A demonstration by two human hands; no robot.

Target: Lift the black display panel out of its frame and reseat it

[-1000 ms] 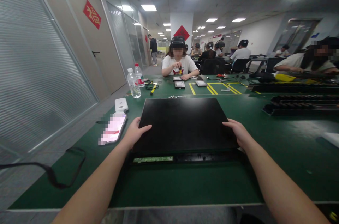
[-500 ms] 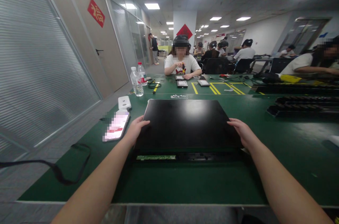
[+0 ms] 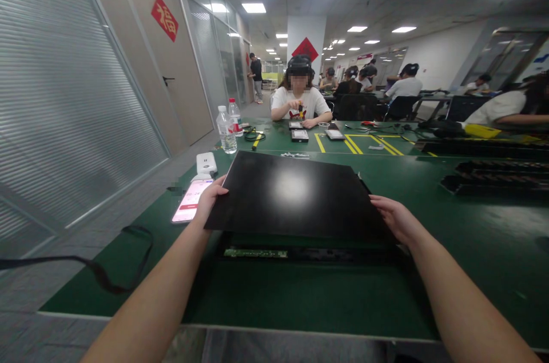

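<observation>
A glossy black screen panel is tilted over the table, its left side raised higher than its right. My left hand is closed on its left edge, with the thumb on top. At the right edge, my right hand is closed too, fingertips over the rim; its lower fingers are partly hidden. Beneath the panel lies a dark frame, whose near strip shows a green circuit board. The rest of the frame is mostly covered by the panel.
A lit phone, a white charger and two bottles stand on the left. Across the green table, a person holds a yellow-handled tool over small drives. Black slotted bars lie at right; a dark strap hangs left.
The left side of the screen panel has risen and shifted left off the frame, with my left hand on it. My right hand stays at the right edge. The view has turned slightly left.
</observation>
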